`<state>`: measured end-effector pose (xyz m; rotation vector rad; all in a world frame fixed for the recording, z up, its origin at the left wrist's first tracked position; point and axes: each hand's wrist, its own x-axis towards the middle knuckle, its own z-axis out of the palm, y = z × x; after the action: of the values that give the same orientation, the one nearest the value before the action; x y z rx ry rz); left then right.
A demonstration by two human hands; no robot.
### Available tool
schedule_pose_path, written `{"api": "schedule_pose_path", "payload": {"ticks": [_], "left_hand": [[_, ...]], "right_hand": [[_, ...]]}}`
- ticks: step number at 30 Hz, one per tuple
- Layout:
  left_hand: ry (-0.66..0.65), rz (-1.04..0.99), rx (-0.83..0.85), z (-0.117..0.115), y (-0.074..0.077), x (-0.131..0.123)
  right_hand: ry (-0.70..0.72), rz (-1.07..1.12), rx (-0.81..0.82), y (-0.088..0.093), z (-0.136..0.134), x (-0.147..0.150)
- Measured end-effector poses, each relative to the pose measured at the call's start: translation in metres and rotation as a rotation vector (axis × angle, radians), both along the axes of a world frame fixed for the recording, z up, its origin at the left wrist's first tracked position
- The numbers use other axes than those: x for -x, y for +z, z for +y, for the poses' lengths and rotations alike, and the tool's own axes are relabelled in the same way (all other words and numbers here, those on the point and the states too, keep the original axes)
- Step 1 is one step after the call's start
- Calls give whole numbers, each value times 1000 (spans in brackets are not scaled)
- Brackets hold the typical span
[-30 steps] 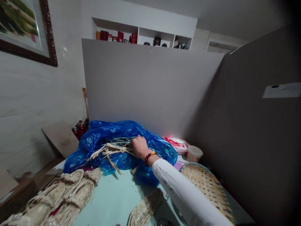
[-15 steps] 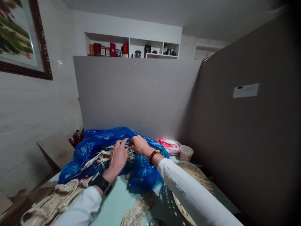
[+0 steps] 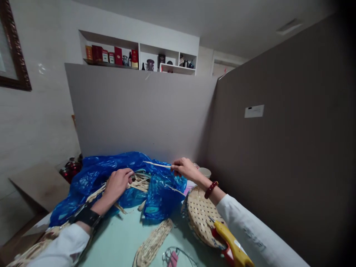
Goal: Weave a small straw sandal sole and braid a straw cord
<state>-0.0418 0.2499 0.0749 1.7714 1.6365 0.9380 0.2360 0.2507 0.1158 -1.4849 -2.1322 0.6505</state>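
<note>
Between the fingertips of my right hand (image 3: 185, 168) is a thin pale straw strip (image 3: 157, 164), sticking out to the left above a blue plastic bag (image 3: 164, 204). My left hand (image 3: 118, 185) lies over the bag's opening, its fingers curled on a heap of dried straw strips (image 3: 140, 183). The palm hides part of the heap. On the pale green tabletop (image 3: 116, 233) nearer me lies a flat, braided straw piece shaped like a shoe sole (image 3: 152, 241).
At right, under my forearm, sit a woven bamboo basket (image 3: 201, 215) and a yellow glue gun (image 3: 233, 244) with a red trigger. A white cup (image 3: 205, 172) stands behind the basket. Thin wire and a pink item (image 3: 172, 259) lie at the front. Grey partitions (image 3: 139, 111) enclose the table.
My right hand has moved right, away from my left hand, drawing a straw strip out over the bag. The view has turned right, bringing the glue gun into sight.
</note>
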Motion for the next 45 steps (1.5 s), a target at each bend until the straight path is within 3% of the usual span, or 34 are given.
{"api": "schedule_pose_path", "payload": {"ticks": [4,8,12,20,27,31,34,40,45], "left_hand": [[-129,-247,113,-31,-1,-24],[-211,-488,87,-61,-1,-41],[-207,-622,84,-74,1,-41],[48,-694,135,-60,-18,-27],[381,-689,24,-27,-41,-1],[490,-560,-111,-12,-55,10],[449,-348,-210,-7,-69,8],[290,183,-312,-6,-102,-8],[311,520,-283,-14,-111,-16]], "right_hand": [[96,176,118,-11,-42,9],[201,313,214,-22,-83,26],[258,353,265,-32,-95,32],[312,164,210,-49,-46,48],[259,-42,31,-44,10,101],[180,-196,-90,-52,38,135],[140,-320,-155,-59,55,150],[105,-516,-217,-76,66,148],[143,-555,-227,-85,60,147]]}}
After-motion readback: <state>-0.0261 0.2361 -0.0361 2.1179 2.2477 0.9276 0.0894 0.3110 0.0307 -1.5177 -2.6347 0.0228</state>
